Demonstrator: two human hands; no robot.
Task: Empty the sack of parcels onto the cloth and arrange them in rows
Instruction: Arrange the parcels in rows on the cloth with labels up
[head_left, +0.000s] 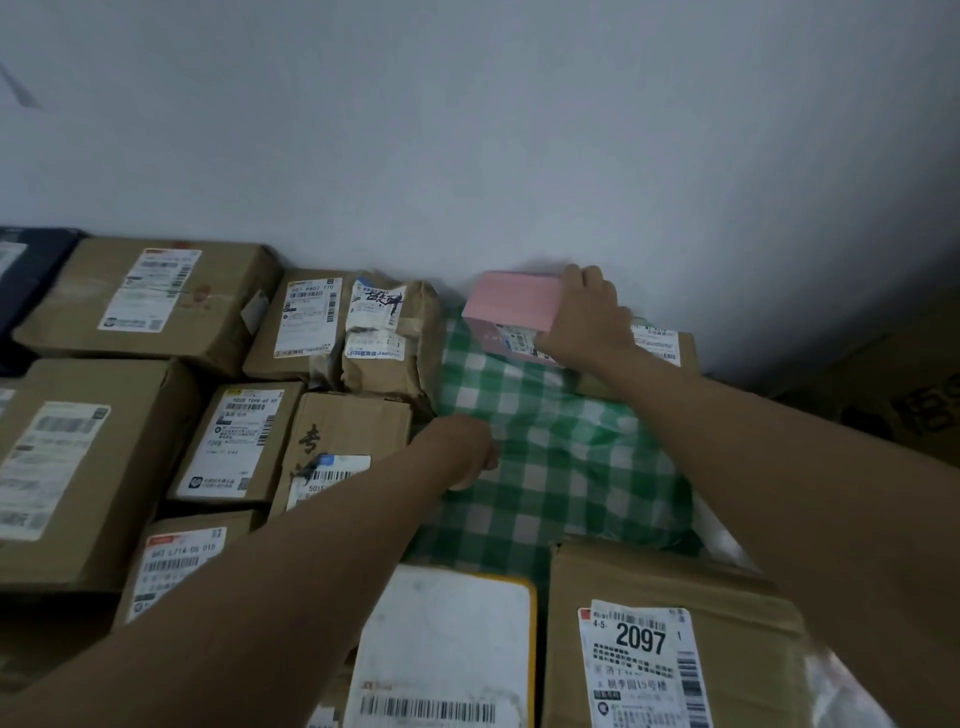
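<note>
While the right hand grips a pink box, the left hand curls downward, its grasp unreadable on the checked cloth.

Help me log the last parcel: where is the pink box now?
The pink box sits far right-centre against the wall, gripped by the right hand, at the far edge of the green checked cloth.

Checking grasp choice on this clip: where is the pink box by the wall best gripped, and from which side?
Probably by its right end, from the right, as the right hand does: the pink box is narrow there, the wall blocks the back, and its left end sits beside brown parcels.
</note>
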